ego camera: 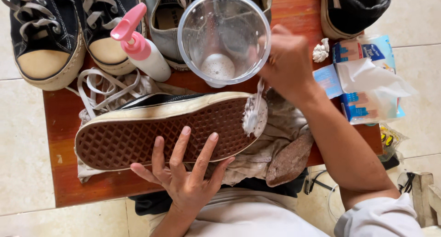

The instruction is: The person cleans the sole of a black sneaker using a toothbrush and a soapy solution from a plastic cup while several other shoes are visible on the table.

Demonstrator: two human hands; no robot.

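Scrubbing seems the step in hand: the right hand [287,64] pinches a small brush [253,113] on the foamy toe of the upturned shoe sole [161,133], mid-desk [62,126]. The left hand [186,172], fingers spread, steadies it at 6 o'clock. A cup [223,37] stands at 12 o'clock.

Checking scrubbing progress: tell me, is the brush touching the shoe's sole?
Touching. The head view shows the brush, held by the right hand, pressed into white foam on the brown sole.
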